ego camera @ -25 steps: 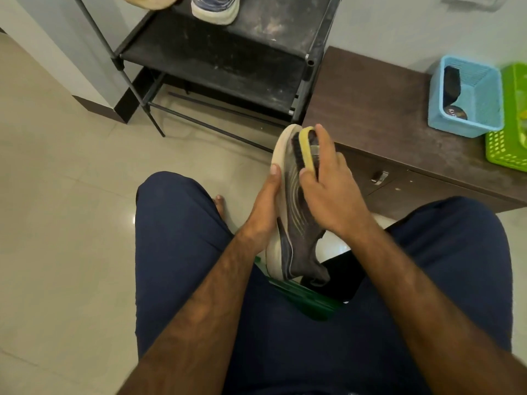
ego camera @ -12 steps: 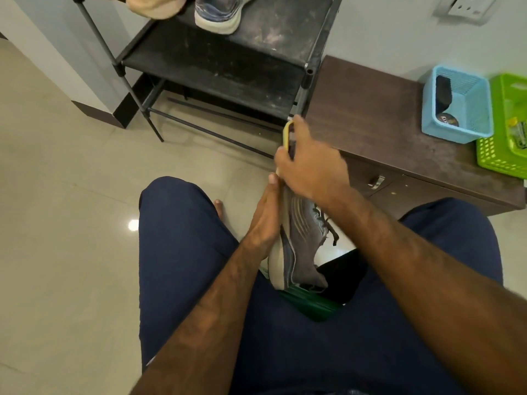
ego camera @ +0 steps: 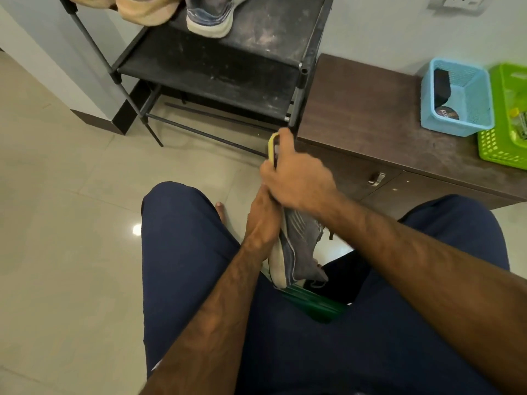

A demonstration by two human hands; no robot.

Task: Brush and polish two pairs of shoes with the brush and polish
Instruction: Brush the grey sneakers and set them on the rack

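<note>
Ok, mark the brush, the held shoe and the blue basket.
brush point(ego camera: 272, 146), head view, yellow back edge.
held shoe point(ego camera: 299, 246), head view, grey side panel.
blue basket point(ego camera: 456, 128), head view, near outer wall.

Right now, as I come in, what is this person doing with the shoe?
A seated person is brushing a grey shoe held between the knees. The left hand holds it from the sole side, and the right hand grips a yellow-backed brush at the toe end. A second shoe stands on the black rack, and a round tin, perhaps the polish, lies in the blue basket.
</note>
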